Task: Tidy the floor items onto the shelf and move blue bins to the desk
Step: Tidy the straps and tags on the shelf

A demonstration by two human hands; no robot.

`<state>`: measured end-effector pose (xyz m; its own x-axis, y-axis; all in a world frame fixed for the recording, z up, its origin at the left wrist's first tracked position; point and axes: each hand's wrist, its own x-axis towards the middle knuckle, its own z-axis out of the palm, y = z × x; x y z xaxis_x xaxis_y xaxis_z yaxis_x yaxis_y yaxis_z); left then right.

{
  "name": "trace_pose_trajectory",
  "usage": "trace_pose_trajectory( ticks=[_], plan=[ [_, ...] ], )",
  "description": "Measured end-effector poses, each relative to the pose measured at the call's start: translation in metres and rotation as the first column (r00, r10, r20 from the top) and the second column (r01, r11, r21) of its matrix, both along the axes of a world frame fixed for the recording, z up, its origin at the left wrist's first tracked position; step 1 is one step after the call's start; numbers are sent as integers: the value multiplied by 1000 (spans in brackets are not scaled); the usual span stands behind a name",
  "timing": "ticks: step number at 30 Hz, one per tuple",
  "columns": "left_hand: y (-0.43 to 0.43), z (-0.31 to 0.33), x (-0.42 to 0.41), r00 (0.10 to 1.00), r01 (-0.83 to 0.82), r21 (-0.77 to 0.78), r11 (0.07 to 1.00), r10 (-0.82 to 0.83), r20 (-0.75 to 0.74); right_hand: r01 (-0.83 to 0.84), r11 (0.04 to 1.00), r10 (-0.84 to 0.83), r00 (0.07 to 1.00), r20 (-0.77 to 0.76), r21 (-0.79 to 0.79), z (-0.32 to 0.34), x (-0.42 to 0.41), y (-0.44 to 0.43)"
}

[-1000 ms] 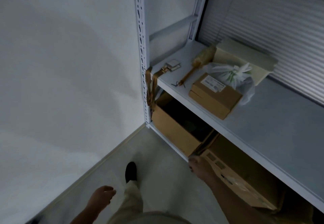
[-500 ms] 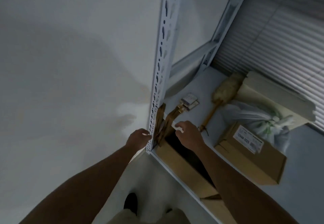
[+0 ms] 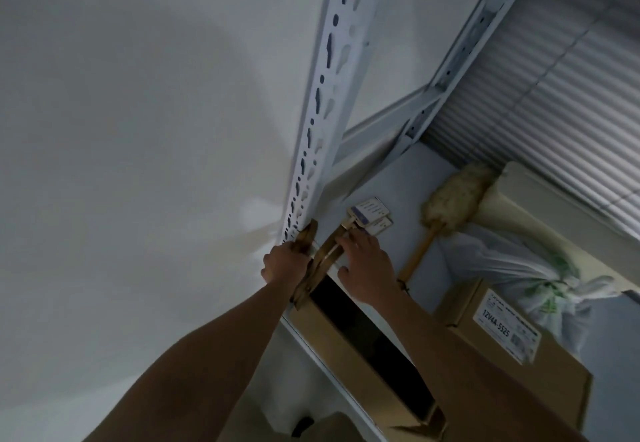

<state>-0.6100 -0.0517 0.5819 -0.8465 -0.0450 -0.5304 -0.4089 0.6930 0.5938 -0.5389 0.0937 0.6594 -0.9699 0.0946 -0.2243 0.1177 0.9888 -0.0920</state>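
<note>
Dim storeroom corner, white wall (image 3: 138, 130) on one side, and the tan strap (image 3: 321, 264) with its paper tags (image 3: 370, 211) hangs off the front corner of the shelf (image 3: 391, 178), right against the slotted post (image 3: 322, 95); it looks like floppy doubled webbing. The left hand (image 3: 282, 263) is curled round the end by the post, while the right hand (image 3: 367, 265) just lays fairly straight fingers (image 3: 351, 242) on it at the shelf edge, holding nothing as far as I can tell. I'd gather the dangling part and lay it flat further in, towards the duster (image 3: 453, 202), or it'll probably slither off.
</note>
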Motion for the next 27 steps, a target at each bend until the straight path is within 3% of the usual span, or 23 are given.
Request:
trace_pose_trajectory(
  ticks=[3, 6, 10, 15, 18, 19, 20, 22, 24, 25, 27],
  plan=[
    [-7, 8, 12, 992, 5, 42, 999, 0, -128, -4, 1000, 5, 1000, -4, 18, -1, 2, 2],
    [-24, 22, 25, 977, -51, 237, 970, 98, -191, 2, 999, -2, 1000, -4, 38, -2, 7, 5],
    [-36, 68, 30, 921, 97, 292, 951, 25, -389, 10, 1000, -10, 1000, 7, -12, 2, 18, 8],
    [-14, 143, 20, 910, 198, 460, 866, 12, -415, 78, 980, -80, 997, -5, -181, 11, 24, 7],
    [0, 175, 9, 880, 289, 460, 839, -44, -472, 151, 898, -213, 971, -108, -413, 25, 13, 0],
    [3, 186, 9, 872, 306, 475, 825, -43, -487, 229, 819, -305, 951, -60, -526, 34, 7, -3],
    [4, 196, 9, 866, 321, 507, 800, -32, -498, 350, 664, -405, 911, 75, -661, 48, 2, -8],
    [2, 216, 15, 848, 379, 540, 751, -48, -527, 541, 151, -436, 788, 435, -828, 72, -7, -16],
    [-3, 230, 20, 816, 455, 502, 735, -118, -567, 587, -230, -243, 738, 630, -776, 91, -11, -19],
    [-8, 235, 24, 797, 492, 460, 739, -170, -580, 573, -358, -170, 737, 655, -737, 98, -14, -20],
    [-22, 240, 34, 769, 564, 395, 725, -286, -572, 520, -503, -135, 741, 658, -690, 110, -20, -18]
  ],
)
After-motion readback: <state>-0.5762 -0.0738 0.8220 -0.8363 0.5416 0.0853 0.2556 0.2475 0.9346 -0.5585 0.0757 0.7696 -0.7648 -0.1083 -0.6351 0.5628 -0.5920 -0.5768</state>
